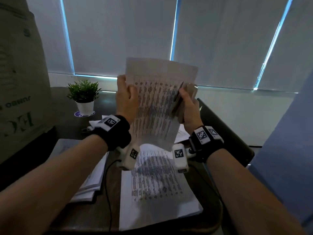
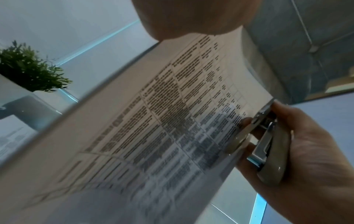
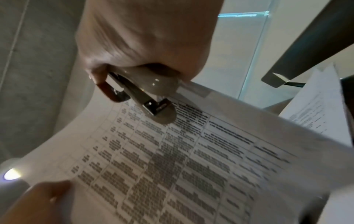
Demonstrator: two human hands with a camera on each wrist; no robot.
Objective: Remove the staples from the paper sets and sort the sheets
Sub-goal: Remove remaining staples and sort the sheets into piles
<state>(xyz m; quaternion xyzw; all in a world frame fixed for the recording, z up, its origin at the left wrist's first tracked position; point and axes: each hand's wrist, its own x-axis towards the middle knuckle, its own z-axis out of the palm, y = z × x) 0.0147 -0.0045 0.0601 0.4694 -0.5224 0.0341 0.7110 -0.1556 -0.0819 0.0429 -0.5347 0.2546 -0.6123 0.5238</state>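
Both hands hold a printed paper set [image 1: 155,102] upright above the table. My left hand [image 1: 126,97] grips its left edge, thumb on the front. My right hand [image 1: 188,106] is curled round a beige staple tool [image 1: 179,102] with metal jaws, at the paper's right edge. In the left wrist view the tool [image 2: 268,144] lies against the sheet's [image 2: 153,121] edge, with fingers of the right hand [image 2: 310,166] behind it. The right wrist view shows the tool's nose [image 3: 153,106] on the printed sheet [image 3: 172,166] and the left thumb [image 3: 38,200] at the opposite edge. No staple is visible.
On the dark table [image 1: 84,214] a printed sheet [image 1: 157,192] lies in front of me, a paper stack [image 1: 94,180] to its left, more papers [image 1: 94,123] behind. A potted plant [image 1: 83,97], a cardboard box [image 1: 20,82], a dark panel [image 1: 220,126] and a cable [image 1: 108,184] surround them.
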